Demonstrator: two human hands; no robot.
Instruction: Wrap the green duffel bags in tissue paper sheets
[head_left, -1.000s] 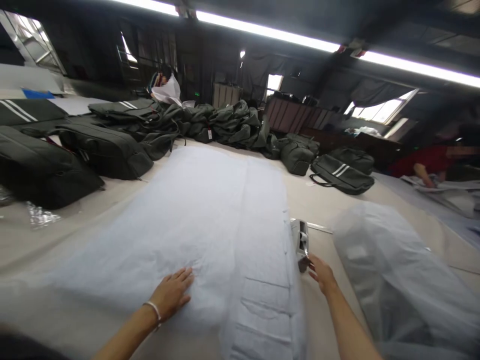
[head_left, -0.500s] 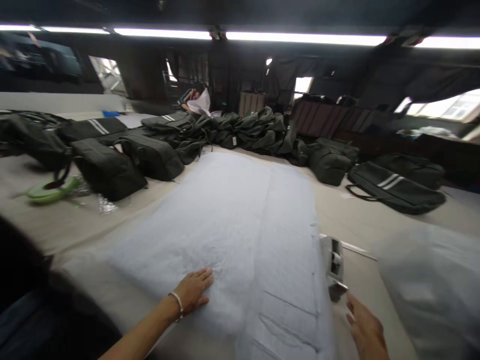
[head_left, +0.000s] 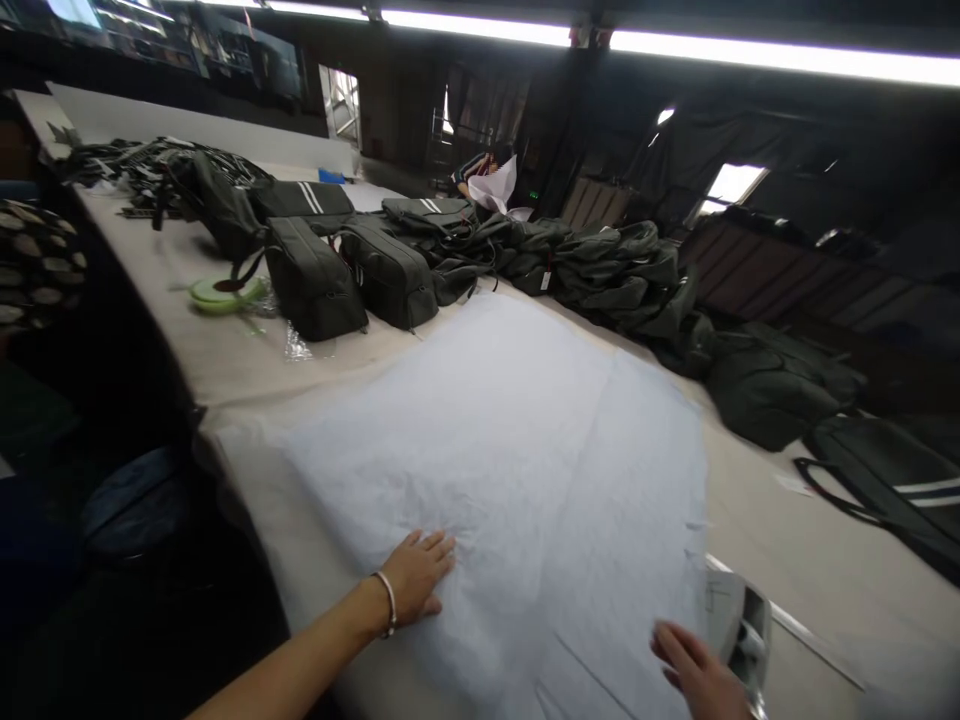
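A large white sheet [head_left: 510, 430], thin and slightly wrinkled, covers the middle of the table, with dark lines drawn near its lower right part. My left hand [head_left: 418, 577], with a light bracelet at the wrist, lies flat on the sheet, fingers stretched out. Over the sheet's right edge is my right hand [head_left: 697, 668], slightly blurred, its fingers loosely bent and no object visible in them. Just beyond it sits a silver, boxy metal device [head_left: 739, 620], partly hidden by that hand. A thin metal strip [head_left: 817, 650] runs out from the device to the right.
Dark green bags [head_left: 315, 280] stand at the left, and a heap of similar bags [head_left: 607, 265] lines the far side. A striped bag [head_left: 900, 480] lies at the right. A green roll [head_left: 225, 293] rests near the left table edge. Another person [head_left: 476, 170] is in the background.
The view has swung left and tilted. My right hand has moved left from beside the metal device to over the sheet's edge. My left hand stays on the sheet.
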